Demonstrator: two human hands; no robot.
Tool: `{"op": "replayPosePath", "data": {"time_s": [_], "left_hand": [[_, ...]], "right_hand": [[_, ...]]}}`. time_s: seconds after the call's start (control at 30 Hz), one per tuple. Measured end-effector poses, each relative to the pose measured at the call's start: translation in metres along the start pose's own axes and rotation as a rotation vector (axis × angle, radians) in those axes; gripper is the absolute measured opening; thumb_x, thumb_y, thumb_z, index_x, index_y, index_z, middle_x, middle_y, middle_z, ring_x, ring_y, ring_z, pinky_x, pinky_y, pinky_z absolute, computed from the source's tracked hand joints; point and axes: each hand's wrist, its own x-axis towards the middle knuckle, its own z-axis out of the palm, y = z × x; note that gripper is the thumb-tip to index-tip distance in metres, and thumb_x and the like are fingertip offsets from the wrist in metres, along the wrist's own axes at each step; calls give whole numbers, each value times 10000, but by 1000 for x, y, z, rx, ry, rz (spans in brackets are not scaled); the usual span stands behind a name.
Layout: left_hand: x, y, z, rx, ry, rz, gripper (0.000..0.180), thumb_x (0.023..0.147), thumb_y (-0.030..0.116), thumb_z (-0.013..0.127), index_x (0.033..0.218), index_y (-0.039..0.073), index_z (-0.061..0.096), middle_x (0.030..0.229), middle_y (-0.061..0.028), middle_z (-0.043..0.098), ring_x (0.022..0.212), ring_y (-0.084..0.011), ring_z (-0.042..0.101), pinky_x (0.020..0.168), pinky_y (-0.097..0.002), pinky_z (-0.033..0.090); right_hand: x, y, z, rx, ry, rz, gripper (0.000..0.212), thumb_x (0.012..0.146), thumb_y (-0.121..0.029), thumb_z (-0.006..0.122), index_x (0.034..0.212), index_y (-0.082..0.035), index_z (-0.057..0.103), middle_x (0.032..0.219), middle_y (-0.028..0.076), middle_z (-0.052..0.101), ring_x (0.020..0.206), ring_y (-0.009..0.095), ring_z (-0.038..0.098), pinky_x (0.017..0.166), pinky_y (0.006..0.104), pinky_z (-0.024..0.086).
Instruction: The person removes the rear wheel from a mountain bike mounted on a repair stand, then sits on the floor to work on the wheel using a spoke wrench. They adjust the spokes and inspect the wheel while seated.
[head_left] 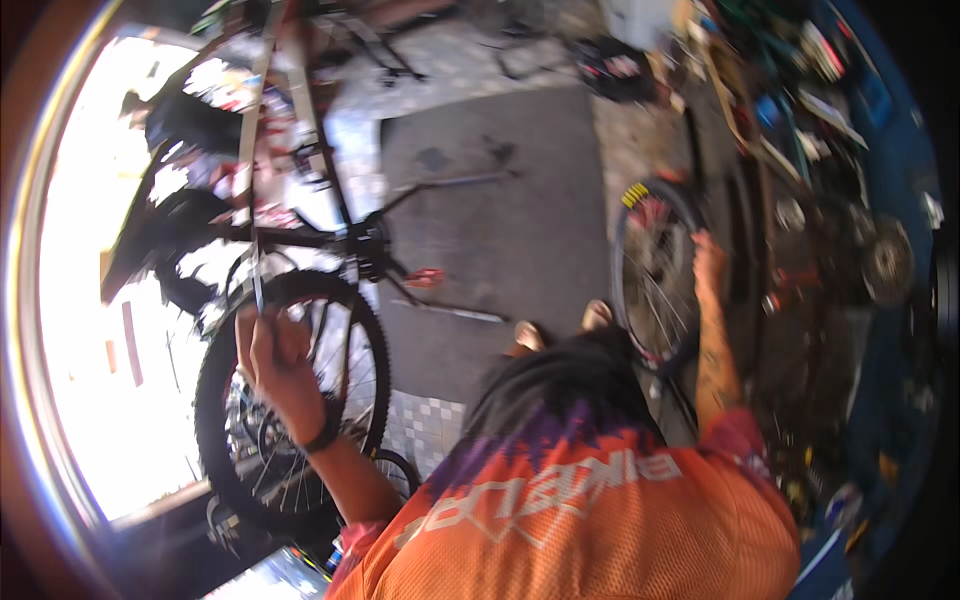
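My left hand (275,358) is closed around the lower end of a thin, pale strap-like strip (256,180) that runs up toward the top of the picture. Motion blur hides what exactly is between the fingers. Behind that hand is a large bicycle wheel (375,345) with a black knobby tyre. It is close to a dark bicycle frame (338,180) and its crank area (370,245). On my right, a loose-looking bicycle wheel (655,260) with yellow marks on its tyre stands upright. My right hand (708,265) grips this wheel's tyre at its right side.
A dark grey mat (500,240) lies on the tiled floor (425,420) before my feet. Bright light comes through an opening (90,330) at the left. Cluttered parts and tools (800,250) line the right side, and a black bag-like bundle (612,70) lies at the back.
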Motion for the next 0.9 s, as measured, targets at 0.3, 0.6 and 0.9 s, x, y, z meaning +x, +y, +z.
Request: {"op": "replayPosePath", "data": {"time_s": [0.3,0.6,0.9], "left_hand": [[-99,-49,11,-748,-118,-706,122,961,46,557,849,3,532,822,-54,528,706,-177,537,624,-365,438],[-79,-27,39,-234,-84,-488,202,1054,173,569,1044,-21,625,703,3,498,549,-83,425,526,-250,356],[-107,-53,45,-536,-64,-789,200,1080,187,581,1062,-8,618,715,30,447,580,-64,370,576,-267,396]], "right_hand": [[-55,23,-56,-988,295,87,675,931,-578,738,1170,40,613,1047,302,737,1008,468,725,847,515,572],[-36,79,-34,-1149,173,163,702,831,-684,784,970,1,719,877,226,740,814,440,737,711,511,589],[-62,-1,53,-1190,-134,259,781,819,-605,827,1118,108,719,1126,323,730,1055,469,725,893,529,589]]}}
